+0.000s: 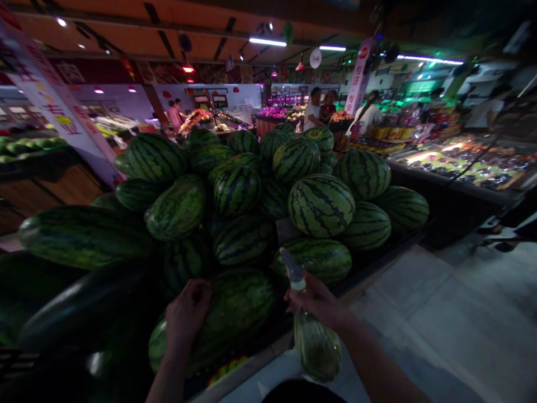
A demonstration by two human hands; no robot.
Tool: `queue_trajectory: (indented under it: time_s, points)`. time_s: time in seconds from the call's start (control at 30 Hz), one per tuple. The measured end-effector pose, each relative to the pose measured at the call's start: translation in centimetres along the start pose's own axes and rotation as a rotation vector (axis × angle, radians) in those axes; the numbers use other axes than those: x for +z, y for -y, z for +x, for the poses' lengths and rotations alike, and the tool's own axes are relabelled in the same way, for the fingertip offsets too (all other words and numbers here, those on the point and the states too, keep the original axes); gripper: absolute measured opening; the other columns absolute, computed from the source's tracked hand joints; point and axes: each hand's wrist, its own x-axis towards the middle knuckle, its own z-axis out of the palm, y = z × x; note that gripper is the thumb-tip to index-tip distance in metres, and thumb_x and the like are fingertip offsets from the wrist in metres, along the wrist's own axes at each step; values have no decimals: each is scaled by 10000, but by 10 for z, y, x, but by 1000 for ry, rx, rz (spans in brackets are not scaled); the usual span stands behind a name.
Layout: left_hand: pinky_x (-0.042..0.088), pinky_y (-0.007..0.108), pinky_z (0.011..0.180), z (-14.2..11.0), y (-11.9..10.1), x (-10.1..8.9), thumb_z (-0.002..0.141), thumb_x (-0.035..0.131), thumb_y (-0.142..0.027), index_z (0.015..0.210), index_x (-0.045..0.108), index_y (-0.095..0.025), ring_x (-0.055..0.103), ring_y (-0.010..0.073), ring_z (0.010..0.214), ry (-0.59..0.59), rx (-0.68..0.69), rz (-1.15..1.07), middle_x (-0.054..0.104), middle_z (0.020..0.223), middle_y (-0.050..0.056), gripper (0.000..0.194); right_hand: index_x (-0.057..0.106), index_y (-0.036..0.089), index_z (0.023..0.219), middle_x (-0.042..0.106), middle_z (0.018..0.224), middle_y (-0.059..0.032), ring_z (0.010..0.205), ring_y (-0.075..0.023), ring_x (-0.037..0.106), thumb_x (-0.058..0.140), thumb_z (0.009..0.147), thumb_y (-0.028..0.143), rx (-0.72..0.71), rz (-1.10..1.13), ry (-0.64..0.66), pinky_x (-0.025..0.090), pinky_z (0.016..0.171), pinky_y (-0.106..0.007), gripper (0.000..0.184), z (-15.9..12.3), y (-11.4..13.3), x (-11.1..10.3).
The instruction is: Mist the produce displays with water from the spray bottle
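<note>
My right hand (312, 296) grips a clear spray bottle (318, 347) with a grey head and a pale collar. Its head points forward, over a watermelon (323, 260) at the front of the pile, while the body hangs below my fist. My left hand (188, 313) is at the long watermelon (247, 296) nearest me, its fingers curled closed. Whether anything is in those fingers is hidden, and contact with the rind is hard to judge. Striped watermelons (321, 204) are heaped beyond both hands.
Long dark melons (84, 305) lie at left. A slanted printed pillar (62, 106) rises behind them. Tiled floor (423, 308) runs along the right of the stand. Lit produce display (474, 162) stands at far right. Several people, including one in white (369, 117), are farther back.
</note>
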Motion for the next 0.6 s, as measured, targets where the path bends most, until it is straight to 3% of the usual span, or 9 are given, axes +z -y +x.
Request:
queue_trajectory:
  time_s: [0.1,0.2,0.43,0.6]
  points:
    - [413,261,682,0,-2,-1,962,480,-467,1047,686,-226,712,213,787,-14,-10,4,749,843,25,328,625,225,1123,678,837,27,687,-143,633,811,727,695,58,4,111,515,687,-331,642,-11,-25,15]
    - [420,272,694,1,-2,-1,947,474,-493,1036,687,-223,710,224,783,-31,0,12,741,855,38,355,618,220,1115,687,847,17,707,-146,634,807,724,709,92,3,116,519,690,-326,655,-24,-39,18]
    - [433,289,705,4,0,0,912,453,-531,1033,685,-231,715,248,827,-32,-8,19,764,911,66,398,631,211,1102,722,749,7,643,-150,660,831,708,705,104,152,-212,489,604,-284,663,-58,-41,-15]
    - [447,309,726,5,1,0,901,435,-549,1040,671,-228,717,260,837,-16,-9,31,765,949,85,422,651,220,1017,724,682,0,585,-164,651,831,673,741,65,138,-406,464,534,-278,650,-77,-31,-44]
